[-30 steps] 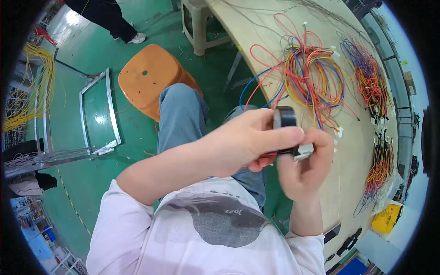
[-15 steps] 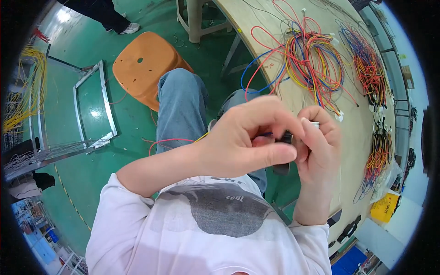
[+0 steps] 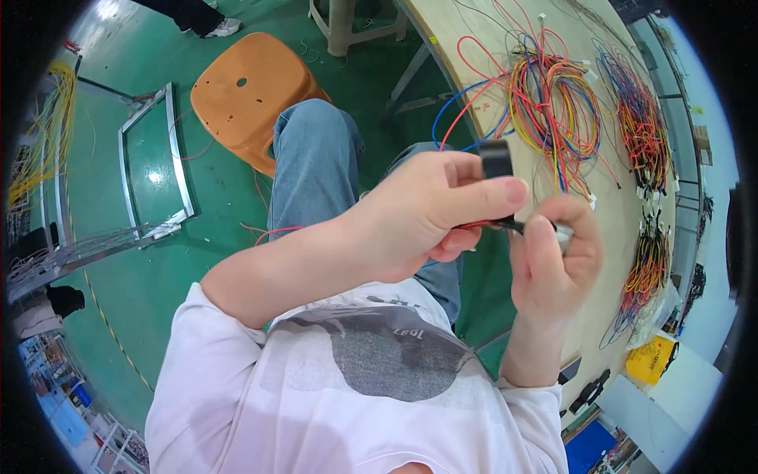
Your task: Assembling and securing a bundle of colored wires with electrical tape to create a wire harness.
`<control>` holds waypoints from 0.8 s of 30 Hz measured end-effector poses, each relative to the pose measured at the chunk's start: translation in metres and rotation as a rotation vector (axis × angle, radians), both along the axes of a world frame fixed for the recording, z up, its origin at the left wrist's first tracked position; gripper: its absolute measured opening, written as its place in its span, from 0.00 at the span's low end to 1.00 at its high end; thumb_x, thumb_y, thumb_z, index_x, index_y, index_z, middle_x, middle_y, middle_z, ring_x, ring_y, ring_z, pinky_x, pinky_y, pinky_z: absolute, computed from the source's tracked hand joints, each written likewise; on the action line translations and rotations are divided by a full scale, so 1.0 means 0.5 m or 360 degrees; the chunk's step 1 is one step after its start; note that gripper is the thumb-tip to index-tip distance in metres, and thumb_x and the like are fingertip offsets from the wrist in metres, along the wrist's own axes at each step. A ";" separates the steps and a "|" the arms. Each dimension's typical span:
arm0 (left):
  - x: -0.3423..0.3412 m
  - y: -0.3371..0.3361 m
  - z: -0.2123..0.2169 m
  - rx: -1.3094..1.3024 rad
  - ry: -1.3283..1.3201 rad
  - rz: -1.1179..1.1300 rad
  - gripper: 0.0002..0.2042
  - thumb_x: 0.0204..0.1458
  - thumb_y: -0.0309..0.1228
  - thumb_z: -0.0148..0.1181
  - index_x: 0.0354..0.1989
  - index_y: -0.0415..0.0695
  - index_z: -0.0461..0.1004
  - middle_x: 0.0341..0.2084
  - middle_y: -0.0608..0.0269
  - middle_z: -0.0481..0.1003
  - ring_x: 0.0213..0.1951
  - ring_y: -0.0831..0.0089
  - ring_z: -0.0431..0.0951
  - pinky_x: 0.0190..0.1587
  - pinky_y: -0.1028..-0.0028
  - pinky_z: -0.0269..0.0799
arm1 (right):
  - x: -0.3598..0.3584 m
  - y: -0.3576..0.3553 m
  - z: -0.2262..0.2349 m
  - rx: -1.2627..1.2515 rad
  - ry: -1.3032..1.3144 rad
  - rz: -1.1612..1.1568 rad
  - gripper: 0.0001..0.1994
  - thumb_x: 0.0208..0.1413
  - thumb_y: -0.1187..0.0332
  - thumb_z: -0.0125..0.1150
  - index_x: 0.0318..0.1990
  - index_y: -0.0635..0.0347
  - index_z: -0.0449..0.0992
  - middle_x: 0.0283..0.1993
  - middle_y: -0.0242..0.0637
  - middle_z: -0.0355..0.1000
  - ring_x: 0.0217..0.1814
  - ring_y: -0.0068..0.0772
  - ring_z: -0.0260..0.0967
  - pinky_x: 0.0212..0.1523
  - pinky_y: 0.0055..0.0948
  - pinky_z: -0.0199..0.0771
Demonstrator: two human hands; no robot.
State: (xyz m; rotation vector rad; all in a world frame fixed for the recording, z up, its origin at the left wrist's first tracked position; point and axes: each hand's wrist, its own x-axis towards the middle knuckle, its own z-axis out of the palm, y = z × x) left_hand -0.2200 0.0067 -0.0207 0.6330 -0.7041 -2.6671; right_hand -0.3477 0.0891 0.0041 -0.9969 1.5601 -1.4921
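Observation:
My left hand (image 3: 430, 201) is closed around a roll of black tape (image 3: 496, 158), which sticks up between thumb and fingers. Red wire (image 3: 478, 225) comes out below its thumb and runs toward my right hand (image 3: 557, 257). Pinched in the right fingers is a white connector (image 3: 564, 235), where the wires end. A dark section (image 3: 512, 224), which looks like tape wrapping, covers the wires between both hands. How the left fingers grip the wires is partly hidden. The hands are close together above my lap.
A worktable (image 3: 450, 39) on the right carries a coil of coloured wires (image 3: 553, 103) and bundled harnesses (image 3: 643, 134). An orange stool (image 3: 253, 91) stands ahead on the green floor, left of my knee. A metal frame (image 3: 181, 158) is at the left; a person's leg (image 3: 185, 12) shows far off.
The tape roll has come up into view above my left hand. My right hand has moved slightly away, showing the wires between the hands. The view has shifted a little.

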 end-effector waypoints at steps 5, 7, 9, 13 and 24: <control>0.010 0.023 -0.021 -0.1130 0.0331 0.0710 0.21 0.41 0.40 0.58 0.40 0.39 0.65 0.33 0.62 0.65 0.23 0.82 0.60 0.23 0.84 0.55 | -0.009 0.006 0.022 0.0251 -0.0151 -0.0045 0.03 0.45 0.78 0.52 0.28 0.64 0.65 0.18 0.25 0.61 0.13 0.10 0.52 0.12 0.11 0.48; 0.030 0.012 -0.045 -0.1285 0.0435 0.0364 0.17 0.37 0.33 0.63 0.35 0.40 0.67 0.32 0.62 0.59 0.27 0.80 0.60 0.27 0.83 0.57 | -0.006 -0.002 0.038 0.0259 -0.0479 0.0010 0.03 0.45 0.79 0.52 0.27 0.65 0.64 0.17 0.27 0.61 0.11 0.12 0.52 0.11 0.12 0.48; 0.025 0.023 -0.038 -0.1892 -0.0035 0.0521 0.18 0.35 0.25 0.65 0.35 0.42 0.64 0.30 0.63 0.58 0.24 0.83 0.59 0.23 0.84 0.57 | 0.005 -0.004 0.037 0.0193 -0.0410 0.0000 0.03 0.46 0.79 0.51 0.27 0.66 0.64 0.17 0.28 0.61 0.11 0.12 0.53 0.10 0.12 0.48; -0.001 0.033 -0.048 -0.1683 -0.0386 0.0646 0.31 0.33 0.21 0.65 0.46 0.44 0.55 0.33 0.66 0.61 0.25 0.86 0.63 0.23 0.85 0.60 | 0.013 -0.006 0.026 0.0138 -0.0188 0.0014 0.03 0.46 0.79 0.51 0.27 0.66 0.63 0.16 0.28 0.60 0.11 0.12 0.53 0.10 0.12 0.48; 0.038 0.009 -0.028 -0.0356 0.0069 0.0439 0.21 0.39 0.35 0.61 0.41 0.40 0.64 0.27 0.69 0.62 0.22 0.86 0.59 0.20 0.86 0.53 | -0.006 -0.006 0.029 0.0301 -0.0410 -0.0035 0.02 0.44 0.79 0.50 0.26 0.65 0.63 0.15 0.27 0.60 0.09 0.11 0.51 0.08 0.12 0.45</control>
